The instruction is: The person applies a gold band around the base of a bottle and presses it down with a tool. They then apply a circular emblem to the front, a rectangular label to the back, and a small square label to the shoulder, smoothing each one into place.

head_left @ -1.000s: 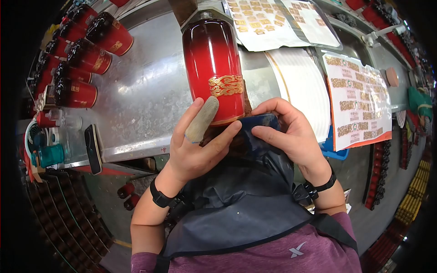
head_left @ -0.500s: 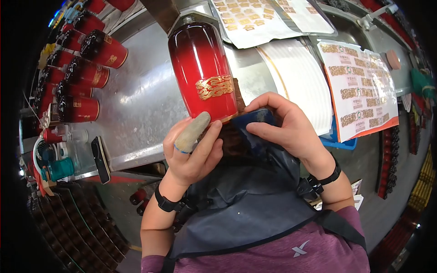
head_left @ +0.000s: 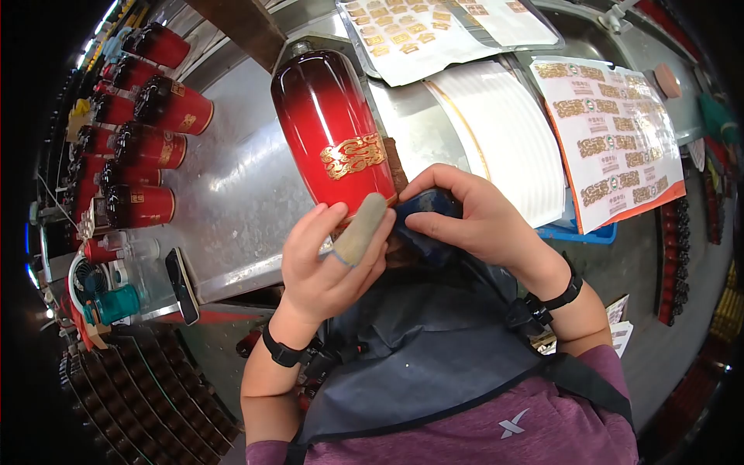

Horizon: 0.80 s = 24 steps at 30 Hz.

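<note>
Your left hand (head_left: 329, 263) is loosely open at the near edge of the counter (head_left: 232, 194). Its fingers rest against the bottom rim of the red bottle (head_left: 333, 132) without clasping it, and 1 finger wears a grey finger cot (head_left: 360, 230). Your right hand (head_left: 473, 221) is closed, pinching a dark blue cloth (head_left: 422, 209) just beside the same rim.

The bottle lies on its side near the middle of the counter, neck pointing to the far edge, gold emblem (head_left: 353, 155) facing up. More red bottles (head_left: 147, 147) lie in a row along the left edge. A black phone (head_left: 184, 285) sits at the near left corner. Sheets of gold labels (head_left: 612, 139) and a white ribbed sheet (head_left: 504, 132) lie to the right of the bottle
</note>
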{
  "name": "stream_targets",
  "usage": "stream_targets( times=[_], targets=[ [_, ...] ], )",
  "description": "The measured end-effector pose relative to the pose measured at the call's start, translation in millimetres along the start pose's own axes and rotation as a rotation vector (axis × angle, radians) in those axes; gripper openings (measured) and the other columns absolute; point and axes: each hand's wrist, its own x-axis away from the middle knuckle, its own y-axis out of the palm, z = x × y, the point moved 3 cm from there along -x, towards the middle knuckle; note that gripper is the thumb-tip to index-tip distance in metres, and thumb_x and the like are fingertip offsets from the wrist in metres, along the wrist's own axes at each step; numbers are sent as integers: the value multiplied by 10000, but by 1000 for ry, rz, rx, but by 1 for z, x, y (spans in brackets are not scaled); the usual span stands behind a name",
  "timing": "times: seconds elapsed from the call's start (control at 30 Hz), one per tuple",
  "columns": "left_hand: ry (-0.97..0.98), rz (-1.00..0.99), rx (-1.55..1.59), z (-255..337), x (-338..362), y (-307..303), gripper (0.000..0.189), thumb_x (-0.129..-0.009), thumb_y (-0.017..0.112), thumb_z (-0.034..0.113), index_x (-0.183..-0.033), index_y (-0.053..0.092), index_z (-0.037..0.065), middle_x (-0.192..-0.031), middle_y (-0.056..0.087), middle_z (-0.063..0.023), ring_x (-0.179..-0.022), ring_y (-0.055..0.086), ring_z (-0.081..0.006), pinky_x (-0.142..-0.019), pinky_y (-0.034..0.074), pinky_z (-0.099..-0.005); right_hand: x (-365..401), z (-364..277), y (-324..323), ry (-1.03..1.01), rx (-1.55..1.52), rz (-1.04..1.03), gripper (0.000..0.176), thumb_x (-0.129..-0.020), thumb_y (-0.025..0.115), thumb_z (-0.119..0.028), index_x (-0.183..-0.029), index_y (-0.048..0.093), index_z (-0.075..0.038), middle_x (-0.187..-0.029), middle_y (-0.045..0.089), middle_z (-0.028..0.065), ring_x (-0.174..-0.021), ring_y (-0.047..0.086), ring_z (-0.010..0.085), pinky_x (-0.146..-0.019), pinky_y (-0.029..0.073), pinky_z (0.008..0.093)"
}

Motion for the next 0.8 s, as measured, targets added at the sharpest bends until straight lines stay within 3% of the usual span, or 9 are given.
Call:
stream_targets(
  times=[0.17,0.3,0.33,0.43,0.5,0.63,0.67,0.73,0.8],
  targets=[
    [83,-19,-21,0,-1,6,395,-741,718,133,-1136,726,135,-1298,584,4,-1225,499,-247,-969,494,-398,4,-10,-7,-28,15,-1,205,-891,689,-148,-1052,638,-32,-884,645,13,-814,576,76,-716,476,243],
    [29,36,28,-3,15,-12,327,-757,684,51,-1081,726,56,-1156,662,-112,-1172,573,-312,-922,538,-396,3,-24,-33,43,23,11,140,-978,590,-146,-1032,639,-27,-942,650,-3,-851,582,45,-783,476,213],
    [30,42,49,-4,18,-14,321,-747,665,5,-1063,721,22,-1111,677,-151,-1113,618,-322,-871,565,-374,-3,-27,-41,109,19,-23,231,-1018,522,-214,-958,651,-31,-898,651,-7,-837,575,39,-777,468,208],
    [76,17,57,-7,21,-15,340,-721,673,-15,-1055,723,20,-1113,679,-142,-1088,635,-326,-851,574,-370,-26,-53,-54,280,204,-123,365,-1006,546,-349,-844,659,-42,-751,642,-12,-710,565,50,-700,465,213],
    [98,8,53,-9,21,-16,348,-705,677,-22,-1047,727,20,-1113,679,-144,-1079,641,-326,-846,576,-374,-57,-42,-53,148,133,-147,406,-987,570,-399,-825,668,-40,-696,635,-11,-666,566,53,-670,462,211],
    [141,-3,3,-11,16,-17,306,-695,710,25,-997,756,46,-1055,669,-95,-1065,643,-282,-820,607,-353,-104,-41,-39,-12,265,-202,532,-890,692,-447,-1127,637,26,-985,697,104,-928,647,123,-859,494,244],
    [146,-1,3,-12,16,-16,306,-695,710,25,-997,756,46,-1055,669,-95,-1065,643,-282,-820,607,-353,-110,-38,-34,-15,266,-197,532,-890,692,-447,-1127,637,26,-985,697,104,-928,647,123,-859,494,244],
    [180,-4,-3,-12,16,-13,312,-705,709,44,-1014,754,54,-1095,666,-82,-1097,617,-277,-839,600,-355,-119,-33,-19,49,35,-366,696,-810,782,-433,-1248,560,61,-1129,665,154,-1039,635,167,-944,475,272],
    [176,-18,-9,-12,14,-13,323,-708,708,52,-1028,753,64,-1115,664,-64,-1127,596,-272,-846,598,-355,-122,-30,-14,50,-14,-345,793,-747,815,-475,-1239,557,91,-1123,662,166,-1000,641,176,-889,491,269]
  ],
)
